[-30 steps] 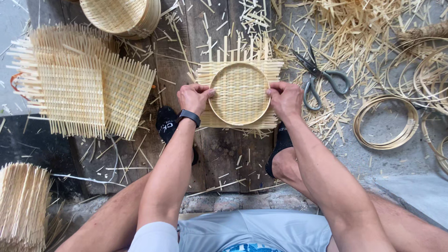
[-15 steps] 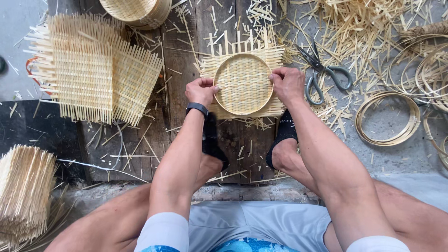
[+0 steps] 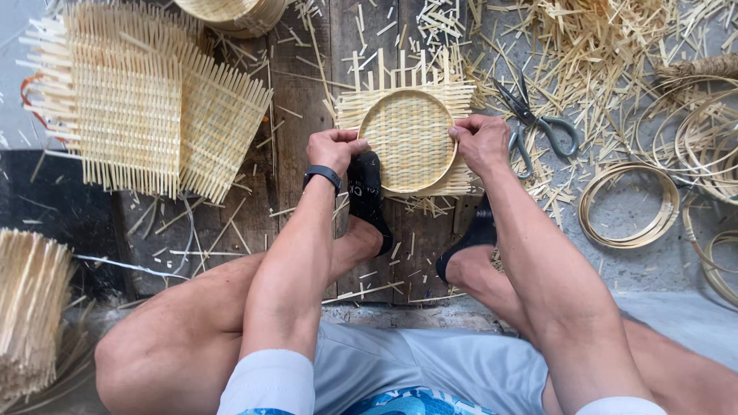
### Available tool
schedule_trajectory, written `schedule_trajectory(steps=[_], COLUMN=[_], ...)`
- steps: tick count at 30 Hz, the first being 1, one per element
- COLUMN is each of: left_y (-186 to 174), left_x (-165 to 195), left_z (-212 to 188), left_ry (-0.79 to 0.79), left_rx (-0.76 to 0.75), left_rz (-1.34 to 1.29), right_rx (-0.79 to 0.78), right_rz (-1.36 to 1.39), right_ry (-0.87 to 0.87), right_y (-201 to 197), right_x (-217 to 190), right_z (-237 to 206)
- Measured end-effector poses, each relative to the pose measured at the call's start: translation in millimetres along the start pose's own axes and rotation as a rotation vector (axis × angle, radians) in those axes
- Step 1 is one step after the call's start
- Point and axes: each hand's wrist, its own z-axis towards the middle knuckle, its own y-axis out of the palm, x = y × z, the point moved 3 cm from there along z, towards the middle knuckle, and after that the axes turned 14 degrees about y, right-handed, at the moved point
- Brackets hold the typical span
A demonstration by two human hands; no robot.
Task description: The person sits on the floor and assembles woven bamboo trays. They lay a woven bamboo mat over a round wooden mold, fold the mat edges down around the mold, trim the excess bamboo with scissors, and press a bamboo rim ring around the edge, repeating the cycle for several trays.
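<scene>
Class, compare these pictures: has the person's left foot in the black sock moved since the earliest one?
Yes. The left foot has slid forward along the wooden board and now presses the woven mat by the left hand.

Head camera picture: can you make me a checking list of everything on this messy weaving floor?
Surface: dark wooden boards, grey floor on the right.
Job's things: woven bamboo mat with a round hoop pressed on it, strip ends sticking out all round.
Clutter: stack of square woven mats, scissors, loose bamboo hoops, bamboo offcuts, bundle of bamboo strips, round basket at the top edge.
Grippers: left hand grips the hoop's left edge; right hand grips its right edge. Wristband on the left wrist.
Cables: nothing seen.
Surroundings: the person's feet in black socks rest below the mat.
</scene>
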Motion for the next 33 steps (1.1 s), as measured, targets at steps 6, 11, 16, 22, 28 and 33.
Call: schedule_trajectory(steps=[6,11,16,22,28,33], left_y=[8.4,16.7,5.3,34.8,70.3,74.3], left_x=[-26.3,-37.5,-20.9,40.8,27.8,23.2], left_z=[3.4,12.8,17.8,36.4,61.1,67.9], left_ry=[-0.008,-0.09,-0.142,0.854,0.906,0.843], left_rx=[0.016,-0.036,-0.157,0.023,-0.112,-0.187], left_rz=[-0.224,-0.49,-0.346,0.516,0.194,0.101], right_rx=[-0.092,-0.142,-0.081,-0.321,-0.049,0.05], right_rz=[0.027,0.014,-0.24,-0.839,-0.941,-0.908], right_ry=[-0.045,0.004,-0.155,-0.735,-0.99,-1.019], right_y=[3.7,1.2,-3.1,72.5,116.4,108.6], right_x=[6.6,14.7,-11.1,-36.4,10.8,5.0], right_z=[5.6,22.0,12.0,-59.3,-54.2,-60.8])
